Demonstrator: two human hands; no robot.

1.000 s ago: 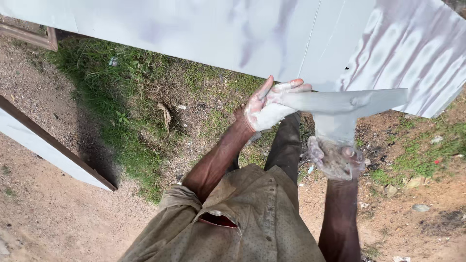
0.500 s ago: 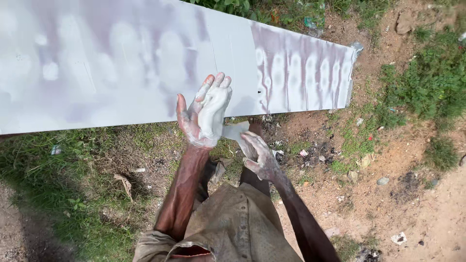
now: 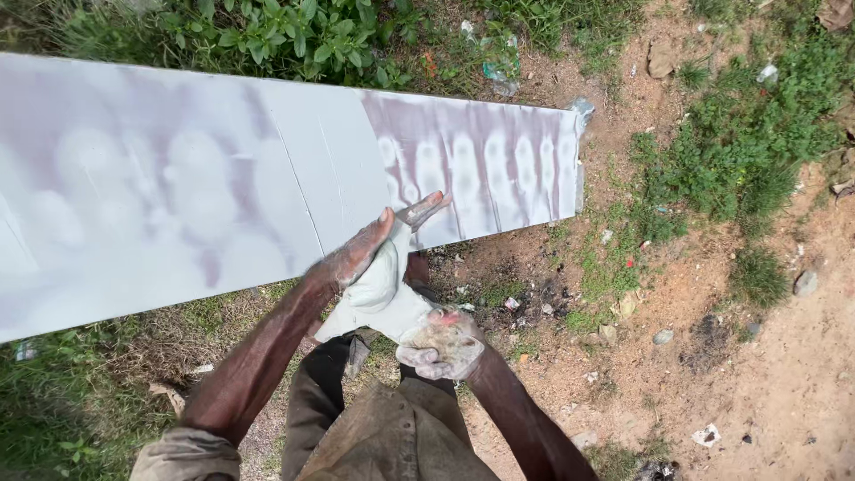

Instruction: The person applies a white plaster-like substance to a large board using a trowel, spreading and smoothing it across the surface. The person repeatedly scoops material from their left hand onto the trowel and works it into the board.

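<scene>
Bare reddish dirt with scattered stones, scraps of litter and patches of green weeds fills the view, and a leafy plant bed [image 3: 267,31] runs along the top edge. Across this ground lies a long flat panel [image 3: 178,196], painted white, with cloudy purplish-grey blotches showing through the coat. Its right end [image 3: 499,169] carries a row of pale oval patches on a darker mauve ground, and a thin seam line crosses the board near its middle.

In front of the panel's lower edge the person's two hands meet. The left hand [image 3: 370,258] is stretched flat, fingers straight and pressed together, pointing up and to the right; its palm and fingers are thickly coated in white paint. The right hand [image 3: 441,343] is curled closed around a crumpled, greyish paint-soiled wad of rag [image 3: 436,334], and it presses against the heel of the left palm, so the two hands touch. The wad sits just below the panel's edge, not on it.

Below the hands are the person's brown trousers [image 3: 392,436] and a rolled khaki sleeve [image 3: 183,454] on the left forearm.
</scene>
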